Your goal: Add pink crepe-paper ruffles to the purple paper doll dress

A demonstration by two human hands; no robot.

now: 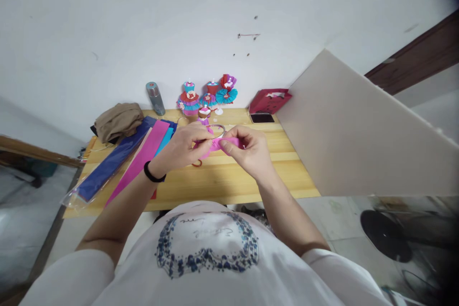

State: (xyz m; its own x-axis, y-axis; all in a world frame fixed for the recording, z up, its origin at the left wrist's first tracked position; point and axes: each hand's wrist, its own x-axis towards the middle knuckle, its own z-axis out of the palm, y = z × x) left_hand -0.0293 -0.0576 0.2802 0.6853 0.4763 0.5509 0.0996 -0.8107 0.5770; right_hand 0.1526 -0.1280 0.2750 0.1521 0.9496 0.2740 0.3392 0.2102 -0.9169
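A pink strip of crepe paper (216,144) stretches between my two hands above the wooden table (222,186). My left hand (188,146), with a black band on its wrist, pinches the strip's left part. The right part is pinched between thumb and fingers of my right hand (249,149). Just behind the strip, a thin ring (219,127) shows between the hands; what supports it is unclear. A small figure with a purple skirt (204,114) stands beyond my left hand. Below that hand lies a reddish ring (197,163).
Magenta paper (143,160) and a blue packaged roll (114,162) lie at left, near brown cloth (119,122). Against the wall stand a flask (155,98), decorated dress figures (189,98) and a red bag (269,101). A phone (262,118) lies nearby. A pale board (358,138) borders the right side.
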